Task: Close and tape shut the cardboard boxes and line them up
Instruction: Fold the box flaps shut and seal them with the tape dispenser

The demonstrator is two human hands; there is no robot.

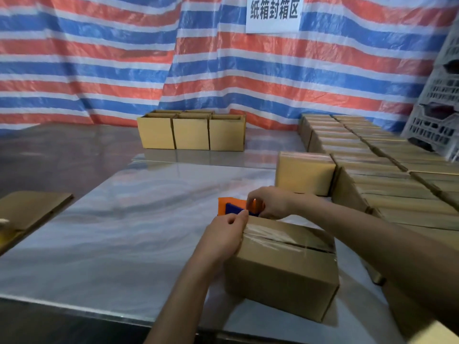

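While gripping the far-left corner of the cardboard box point(280, 266) with the left hand point(223, 238), fingers curled over its top edge, clamping the right hand point(269, 202) on an orange-and-blue tape dispenser point(229, 207) just beyond that box. Closed, with clear tape point(273, 235) along the top seam. Far behind it, three open boxes point(191, 131); right of it, rows of taped boxes point(397, 184).
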